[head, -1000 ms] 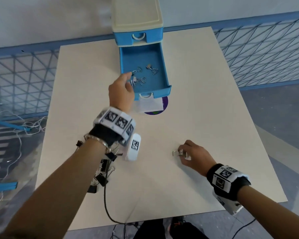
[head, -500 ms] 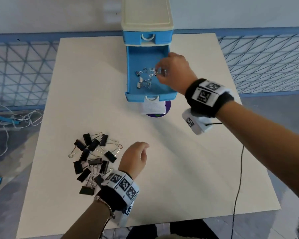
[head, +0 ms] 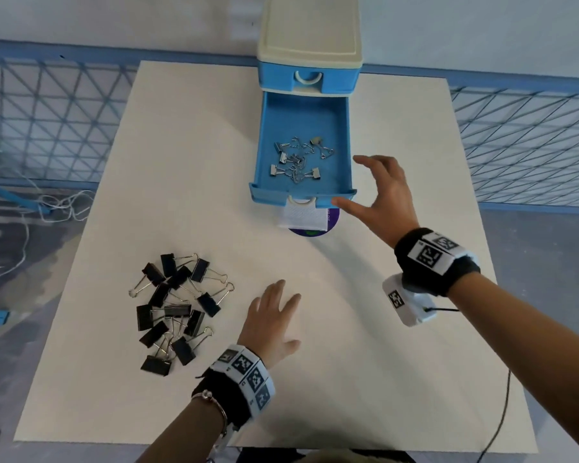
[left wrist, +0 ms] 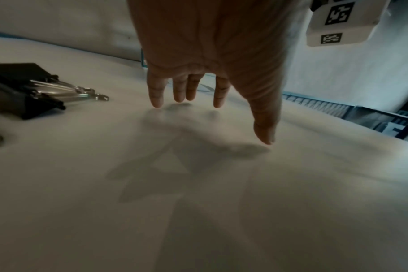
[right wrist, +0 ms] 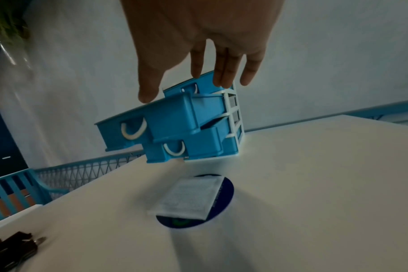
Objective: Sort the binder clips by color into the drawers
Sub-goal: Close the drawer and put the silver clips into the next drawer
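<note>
A blue and cream drawer unit (head: 310, 45) stands at the table's far edge. Its middle drawer (head: 343, 138) is pulled out and holds several silver binder clips (head: 298, 158). My right hand (head: 376, 195) hovers beside the drawer's front right corner, fingers spread and empty, thumb near the drawer front (right wrist: 121, 130). A pile of several black binder clips (head: 178, 305) lies on the near left of the table. My left hand (head: 271, 320) rests flat on the table just right of that pile, fingers (left wrist: 156, 92) straight, holding nothing.
A white packet on a purple disc (head: 306, 220) lies under the open drawer's front. Below the open drawer, the bottom drawer (right wrist: 186, 147) sticks out slightly. Blue mesh fencing (head: 47, 118) runs behind the white table (head: 381, 362). A cable (head: 498, 419) hangs off the right near edge.
My right hand let a silver clip go into the drawer and drew back to its front right corner. My left hand came back from the drawer and flattened on the table beside the black pile.
</note>
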`<state>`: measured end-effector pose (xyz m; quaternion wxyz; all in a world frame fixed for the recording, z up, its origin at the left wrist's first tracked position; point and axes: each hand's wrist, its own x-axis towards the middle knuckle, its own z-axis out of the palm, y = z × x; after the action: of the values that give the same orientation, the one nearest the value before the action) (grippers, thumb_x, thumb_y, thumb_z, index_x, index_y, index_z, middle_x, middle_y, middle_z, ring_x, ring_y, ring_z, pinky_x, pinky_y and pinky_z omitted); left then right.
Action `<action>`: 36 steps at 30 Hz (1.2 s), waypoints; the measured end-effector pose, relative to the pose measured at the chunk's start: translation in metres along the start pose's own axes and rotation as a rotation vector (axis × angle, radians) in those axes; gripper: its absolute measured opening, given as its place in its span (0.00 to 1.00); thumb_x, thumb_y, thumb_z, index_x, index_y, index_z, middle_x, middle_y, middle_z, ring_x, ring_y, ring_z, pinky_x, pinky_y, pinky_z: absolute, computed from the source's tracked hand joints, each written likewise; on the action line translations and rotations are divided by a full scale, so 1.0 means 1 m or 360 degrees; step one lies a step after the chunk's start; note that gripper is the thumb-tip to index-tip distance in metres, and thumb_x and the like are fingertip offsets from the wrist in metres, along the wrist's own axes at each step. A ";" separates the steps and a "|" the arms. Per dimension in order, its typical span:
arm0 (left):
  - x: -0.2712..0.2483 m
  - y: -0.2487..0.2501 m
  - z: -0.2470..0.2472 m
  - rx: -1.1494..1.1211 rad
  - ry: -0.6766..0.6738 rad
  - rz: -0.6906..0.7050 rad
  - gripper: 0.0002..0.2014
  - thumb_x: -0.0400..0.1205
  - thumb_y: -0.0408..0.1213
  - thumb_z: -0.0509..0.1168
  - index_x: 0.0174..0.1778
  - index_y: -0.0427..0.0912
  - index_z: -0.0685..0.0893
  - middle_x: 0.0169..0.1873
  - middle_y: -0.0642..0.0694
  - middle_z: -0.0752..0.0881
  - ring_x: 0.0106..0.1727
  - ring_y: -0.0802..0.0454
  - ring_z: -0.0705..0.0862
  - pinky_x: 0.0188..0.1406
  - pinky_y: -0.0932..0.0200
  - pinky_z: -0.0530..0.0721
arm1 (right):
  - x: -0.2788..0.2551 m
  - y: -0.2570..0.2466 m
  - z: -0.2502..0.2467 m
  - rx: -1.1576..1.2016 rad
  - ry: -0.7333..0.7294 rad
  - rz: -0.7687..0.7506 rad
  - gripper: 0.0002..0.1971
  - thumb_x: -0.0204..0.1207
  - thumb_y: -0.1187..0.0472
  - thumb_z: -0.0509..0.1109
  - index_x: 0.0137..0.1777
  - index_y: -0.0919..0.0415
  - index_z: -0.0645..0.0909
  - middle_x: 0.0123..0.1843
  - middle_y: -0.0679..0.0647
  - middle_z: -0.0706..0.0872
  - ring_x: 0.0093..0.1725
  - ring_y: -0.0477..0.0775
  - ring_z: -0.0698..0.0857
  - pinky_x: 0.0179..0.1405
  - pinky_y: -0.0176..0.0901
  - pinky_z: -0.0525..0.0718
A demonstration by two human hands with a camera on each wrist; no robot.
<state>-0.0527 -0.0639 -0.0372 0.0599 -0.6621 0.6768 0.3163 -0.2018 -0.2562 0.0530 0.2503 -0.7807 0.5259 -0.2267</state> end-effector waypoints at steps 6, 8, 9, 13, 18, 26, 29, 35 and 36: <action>-0.006 0.004 0.016 0.0144 -0.0111 -0.0075 0.49 0.71 0.56 0.70 0.80 0.51 0.44 0.81 0.40 0.35 0.82 0.43 0.36 0.80 0.35 0.44 | -0.005 0.009 0.006 0.0072 -0.0009 0.0067 0.41 0.62 0.50 0.81 0.73 0.60 0.67 0.66 0.63 0.76 0.65 0.62 0.77 0.67 0.59 0.76; -0.010 0.004 0.019 0.0141 -0.0126 -0.0094 0.51 0.71 0.57 0.69 0.80 0.52 0.41 0.81 0.40 0.33 0.82 0.42 0.35 0.79 0.34 0.43 | -0.005 0.007 0.010 0.0115 -0.0001 0.0097 0.42 0.62 0.51 0.81 0.74 0.60 0.65 0.67 0.63 0.76 0.65 0.63 0.77 0.66 0.61 0.76; -0.012 0.004 0.020 0.0142 -0.0134 -0.0104 0.51 0.71 0.58 0.69 0.80 0.52 0.40 0.81 0.40 0.33 0.82 0.42 0.34 0.79 0.34 0.43 | -0.005 0.006 0.012 0.0137 0.0005 0.0110 0.43 0.62 0.51 0.81 0.74 0.60 0.64 0.67 0.63 0.76 0.65 0.63 0.77 0.66 0.62 0.76; -0.018 0.005 0.027 0.0144 -0.0119 -0.0111 0.53 0.70 0.59 0.68 0.79 0.52 0.37 0.79 0.41 0.29 0.81 0.41 0.32 0.79 0.32 0.41 | -0.002 0.000 0.022 0.0230 0.0058 0.0168 0.43 0.62 0.50 0.80 0.75 0.60 0.62 0.66 0.62 0.76 0.63 0.60 0.79 0.63 0.61 0.78; -0.021 0.003 0.036 0.0255 0.0028 -0.0079 0.56 0.61 0.71 0.65 0.77 0.54 0.42 0.79 0.38 0.35 0.81 0.40 0.39 0.73 0.25 0.57 | 0.003 -0.003 0.027 0.0302 0.0112 0.0181 0.44 0.63 0.51 0.80 0.75 0.60 0.61 0.66 0.61 0.77 0.61 0.58 0.79 0.61 0.60 0.79; -0.017 0.001 0.052 0.0367 0.0207 -0.0104 0.59 0.50 0.76 0.64 0.75 0.45 0.62 0.73 0.36 0.66 0.72 0.39 0.65 0.54 0.34 0.82 | 0.025 -0.004 0.027 0.0320 0.0111 0.0228 0.47 0.63 0.50 0.80 0.77 0.59 0.57 0.67 0.60 0.76 0.61 0.58 0.79 0.62 0.64 0.78; -0.017 0.003 0.052 0.0365 0.0213 -0.0118 0.59 0.51 0.76 0.62 0.75 0.45 0.62 0.73 0.36 0.66 0.72 0.40 0.65 0.54 0.35 0.83 | 0.036 0.002 0.023 0.0306 0.0117 0.0273 0.49 0.61 0.49 0.80 0.78 0.60 0.56 0.68 0.61 0.75 0.60 0.59 0.80 0.63 0.65 0.78; -0.018 0.001 0.053 0.0352 0.0226 -0.0119 0.58 0.54 0.75 0.55 0.79 0.46 0.55 0.81 0.35 0.53 0.73 0.40 0.64 0.57 0.37 0.81 | 0.057 0.013 0.019 0.0194 0.0073 0.0242 0.55 0.56 0.42 0.81 0.78 0.60 0.54 0.69 0.60 0.75 0.65 0.58 0.78 0.68 0.64 0.74; -0.018 0.001 0.053 0.0360 0.0219 -0.0126 0.59 0.54 0.75 0.56 0.79 0.45 0.52 0.79 0.35 0.57 0.73 0.40 0.64 0.57 0.38 0.82 | 0.060 0.014 0.018 0.0182 0.0062 0.0235 0.55 0.56 0.41 0.81 0.78 0.59 0.54 0.69 0.60 0.75 0.66 0.58 0.78 0.68 0.63 0.73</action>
<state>-0.0696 -0.0213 -0.0702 0.1000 -0.6974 0.6841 0.1891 -0.1800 -0.3138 0.0354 0.3002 -0.7197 0.5728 -0.2526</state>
